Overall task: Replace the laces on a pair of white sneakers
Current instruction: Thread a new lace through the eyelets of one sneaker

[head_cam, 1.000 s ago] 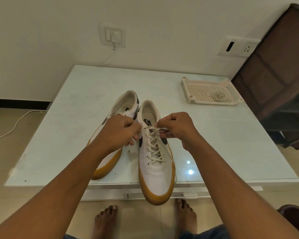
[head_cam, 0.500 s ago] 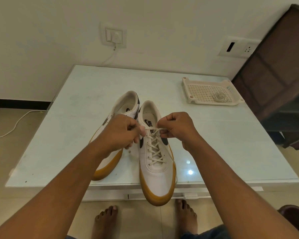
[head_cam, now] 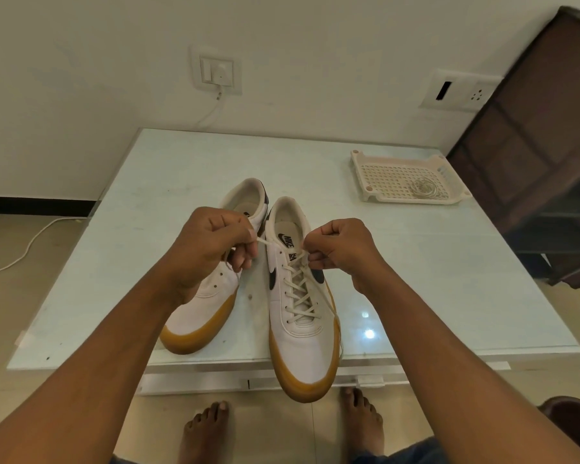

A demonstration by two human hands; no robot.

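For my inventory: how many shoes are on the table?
2. One laced shoe lies between the hands; one unlaced shoe lies beside it, partly under the left hand.

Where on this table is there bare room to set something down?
Free: the table's far left behind the sneakers, and the near right, between the laced sneaker and the table edge, in front of the tray. Crowded: the middle, with both sneakers and the hands.

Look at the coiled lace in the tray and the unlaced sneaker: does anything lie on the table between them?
Yes. The laced sneaker lies between the unlaced sneaker and the tray holding the coiled lace, and the right hand hovers over that path. The glass table between the laced sneaker and tray looks bare.
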